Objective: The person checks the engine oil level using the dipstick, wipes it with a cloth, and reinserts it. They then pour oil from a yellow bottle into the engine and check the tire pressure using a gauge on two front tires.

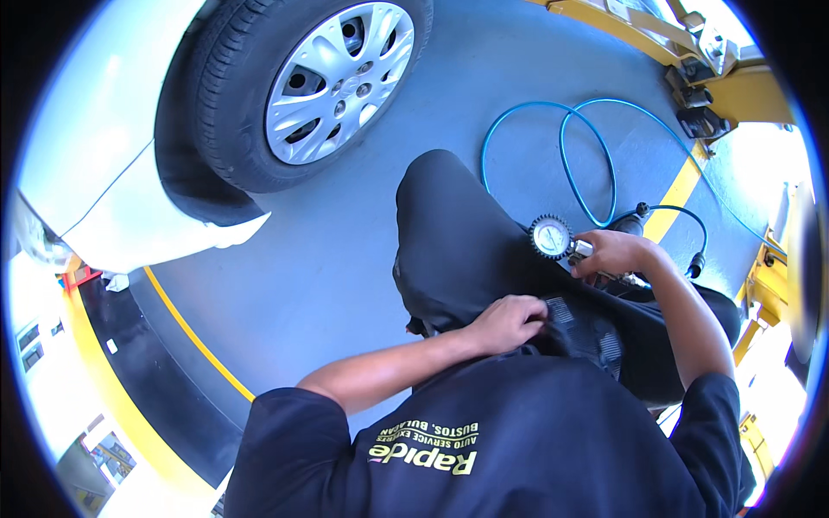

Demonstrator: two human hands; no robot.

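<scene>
My right hand (615,255) is wrapped round the body of a tire inflator. The inflator's round dial gauge (550,236), with a white face and a black ridged rim, sticks out to the left of my fingers, above my dark-trousered leg (458,242). A dark connector and hose lead away behind that hand. My left hand (511,323) rests in my lap by the hem of my dark shirt. Its fingers are curled in against the dark cloth, and whatever they may hold is hidden.
At the upper left stands a white car (104,173), its black tire (226,121) and silver wheel cover (341,91) facing me. A thin blue air hose (615,177) loops across the grey floor. Yellow lift parts (756,95) stand at the right. A yellow floor line (194,337) curves at the left.
</scene>
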